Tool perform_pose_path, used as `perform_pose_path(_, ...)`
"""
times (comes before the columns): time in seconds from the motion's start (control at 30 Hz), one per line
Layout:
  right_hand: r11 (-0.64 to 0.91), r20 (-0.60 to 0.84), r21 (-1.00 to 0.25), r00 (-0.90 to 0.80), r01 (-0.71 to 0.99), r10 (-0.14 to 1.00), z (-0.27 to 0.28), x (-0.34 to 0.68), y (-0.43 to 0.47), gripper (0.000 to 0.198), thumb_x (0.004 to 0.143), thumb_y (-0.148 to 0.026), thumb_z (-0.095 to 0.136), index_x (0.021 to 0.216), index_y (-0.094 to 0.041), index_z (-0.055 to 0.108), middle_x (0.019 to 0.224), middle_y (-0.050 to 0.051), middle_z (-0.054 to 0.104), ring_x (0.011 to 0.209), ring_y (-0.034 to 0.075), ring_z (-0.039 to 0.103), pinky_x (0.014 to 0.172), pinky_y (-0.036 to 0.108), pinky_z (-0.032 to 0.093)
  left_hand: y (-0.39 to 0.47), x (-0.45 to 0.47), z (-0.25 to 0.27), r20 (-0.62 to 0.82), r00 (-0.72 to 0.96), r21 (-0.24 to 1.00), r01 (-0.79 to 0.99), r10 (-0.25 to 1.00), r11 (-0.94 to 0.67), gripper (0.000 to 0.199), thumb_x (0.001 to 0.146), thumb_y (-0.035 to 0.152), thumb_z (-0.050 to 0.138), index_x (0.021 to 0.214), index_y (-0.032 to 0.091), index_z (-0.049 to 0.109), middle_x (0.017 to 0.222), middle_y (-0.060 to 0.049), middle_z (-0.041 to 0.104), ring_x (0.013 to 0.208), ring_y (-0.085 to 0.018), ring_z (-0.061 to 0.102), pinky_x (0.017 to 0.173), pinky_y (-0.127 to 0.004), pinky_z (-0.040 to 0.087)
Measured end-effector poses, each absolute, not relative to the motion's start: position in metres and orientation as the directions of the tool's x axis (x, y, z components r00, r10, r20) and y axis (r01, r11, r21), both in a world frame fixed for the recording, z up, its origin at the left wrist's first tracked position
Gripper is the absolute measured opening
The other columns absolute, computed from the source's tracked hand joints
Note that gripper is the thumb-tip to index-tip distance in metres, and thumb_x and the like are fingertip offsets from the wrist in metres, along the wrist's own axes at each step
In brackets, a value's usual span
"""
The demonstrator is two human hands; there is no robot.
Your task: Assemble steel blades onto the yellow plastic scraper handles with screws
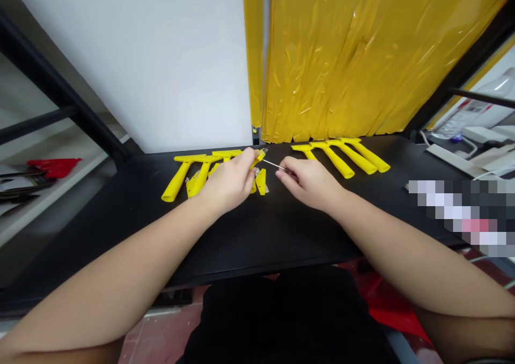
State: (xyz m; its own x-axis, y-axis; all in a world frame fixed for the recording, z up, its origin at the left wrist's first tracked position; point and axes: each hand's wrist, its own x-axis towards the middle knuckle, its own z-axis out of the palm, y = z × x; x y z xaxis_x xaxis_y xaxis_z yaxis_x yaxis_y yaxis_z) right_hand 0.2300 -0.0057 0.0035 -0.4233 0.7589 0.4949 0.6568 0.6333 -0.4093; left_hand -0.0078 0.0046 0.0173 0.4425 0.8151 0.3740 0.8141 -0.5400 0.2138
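Note:
My left hand [229, 181] is closed on a yellow scraper [258, 158], of which only the head end shows past the fingers. My right hand [311, 182] grips a screwdriver [274, 164]; its thin metal shaft points left and its tip meets or nearly meets the scraper. Its handle is mostly hidden in the fist. Below the left fingers lies a small flat yellow plastic piece [261, 181]. Yellow scraper handles [177, 181] rest left of and behind my left hand, partly covered by it. Several more yellow handles [341, 161] lie in a row beyond my right hand.
The black tabletop [257, 240] ends at a white panel [161, 58] and a yellow plastic curtain [346, 58]. Black frame posts [60, 79] stand at the sides. A shelf with a red item [56, 166] is at left; a clear bottle [466, 114] lies at right.

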Motion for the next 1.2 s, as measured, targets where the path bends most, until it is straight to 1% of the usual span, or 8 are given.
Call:
perform_pose_path(0.13, 0.637, 0.496, -0.381, -0.434, 0.67, 0.752, 0.004, 0.227, -0.009, 0.024, 0.109, -0.031, 0.049, 0.088, -0.021, 0.057, 0.073, 0.0, 0.054, 0.067, 0.016, 0.05, 0.067, 0.031, 0.033, 0.006, -0.007, 0.011, 0.419, 0.437, 0.22, 0.801, 0.795, -0.557, 0.022, 0.108, 0.028, 0.048, 0.127, 0.022, 0.055, 0.128, -0.016, 0.078, 0.107, -0.032, 0.08, 0.088, -0.045, 0.064)
perform_pose_path(0.3, 0.579, 0.408, -0.661, -0.419, 0.477, 0.811, 0.002, 0.229, -0.003, 0.03, 0.108, -0.036, 0.052, 0.083, -0.022, 0.059, 0.068, -0.003, 0.052, 0.063, 0.014, 0.046, 0.063, 0.028, 0.035, 0.014, -0.009, 0.001, 0.545, 0.464, 0.254, 0.702, 0.698, -0.666, 0.021, 0.102, 0.022, 0.056, 0.123, 0.023, 0.06, 0.116, -0.012, 0.08, 0.105, -0.03, 0.08, 0.088, -0.042, 0.065)
perform_pose_path(0.43, 0.426, 0.286, -0.869, -0.447, 0.253, 0.848, -0.003, 0.228, 0.001, 0.033, 0.108, -0.045, 0.057, 0.084, -0.023, 0.057, 0.059, -0.008, 0.042, 0.052, 0.011, 0.037, 0.052, 0.025, 0.033, 0.017, -0.012, 0.0, 0.59, 0.498, 0.239, 0.644, 0.635, -0.727, 0.029, 0.103, 0.021, 0.055, 0.132, 0.021, 0.062, 0.131, -0.014, 0.078, 0.118, -0.031, 0.078, 0.102, -0.045, 0.064)
perform_pose_path(0.63, 0.193, 0.131, -0.979, -0.506, 0.072, 0.853, -0.003, 0.228, -0.003, 0.034, 0.106, -0.051, 0.06, 0.086, -0.024, 0.053, 0.051, -0.013, 0.035, 0.039, 0.008, 0.023, 0.038, 0.021, 0.027, 0.021, -0.016, 0.002, 0.667, 0.533, 0.226, 0.521, 0.52, -0.823, 0.037, 0.103, 0.018, 0.056, 0.139, 0.021, 0.064, 0.15, -0.012, 0.071, 0.136, -0.028, 0.071, 0.114, -0.043, 0.061)
perform_pose_path(0.77, 0.211, 0.165, -0.977, -0.585, 0.011, 0.794, 0.003, 0.229, -0.007, 0.036, 0.107, -0.053, 0.059, 0.086, -0.024, 0.054, 0.051, -0.014, 0.034, 0.039, 0.007, 0.023, 0.039, 0.021, 0.027, 0.028, -0.025, -0.001, 0.719, 0.54, 0.248, 0.387, 0.437, -0.888, 0.04, 0.097, 0.016, 0.064, 0.136, 0.027, 0.064, 0.156, -0.011, 0.067, 0.142, -0.028, 0.067, 0.116, -0.048, 0.06)
perform_pose_path(0.93, 0.538, 0.384, -0.838, -0.603, 0.09, 0.699, 0.008, 0.232, -0.01, 0.04, 0.111, -0.054, 0.053, 0.089, -0.021, 0.059, 0.065, -0.006, 0.045, 0.057, 0.01, 0.038, 0.054, 0.025, 0.033, 0.027, -0.024, -0.014, 0.742, 0.437, 0.4, 0.322, 0.509, -0.858, 0.036, 0.094, 0.026, 0.073, 0.125, 0.037, 0.059, 0.162, -0.005, 0.061, 0.145, -0.03, 0.063, 0.108, -0.055, 0.063)
perform_pose_path(1.07, 0.637, 0.374, -0.726, -0.63, 0.259, 0.681, 0.007, 0.238, -0.003, 0.031, 0.115, -0.045, 0.047, 0.095, -0.023, 0.057, 0.075, -0.004, 0.051, 0.068, 0.013, 0.046, 0.066, 0.027, 0.038, 0.034, -0.012, -0.017, 0.736, 0.209, 0.614, 0.197, 0.644, -0.764, 0.033, 0.096, 0.034, 0.073, 0.117, 0.03, 0.048, 0.146, -0.011, 0.066, 0.117, -0.025, 0.076, 0.084, -0.04, 0.069)
perform_pose_path(1.2, 0.705, 0.308, -0.619, -0.718, 0.347, 0.624, 0.004, 0.242, 0.006, 0.023, 0.112, -0.03, 0.049, 0.095, -0.022, 0.061, 0.09, 0.001, 0.065, 0.082, 0.016, 0.059, 0.079, 0.031, 0.044, 0.048, -0.011, -0.009, 0.539, 0.039, 0.842, -0.009, 0.841, -0.539, 0.044, 0.09, 0.032, 0.079, 0.113, 0.028, 0.042, 0.114, -0.003, 0.068, 0.083, -0.014, 0.075, 0.065, -0.026, 0.065)
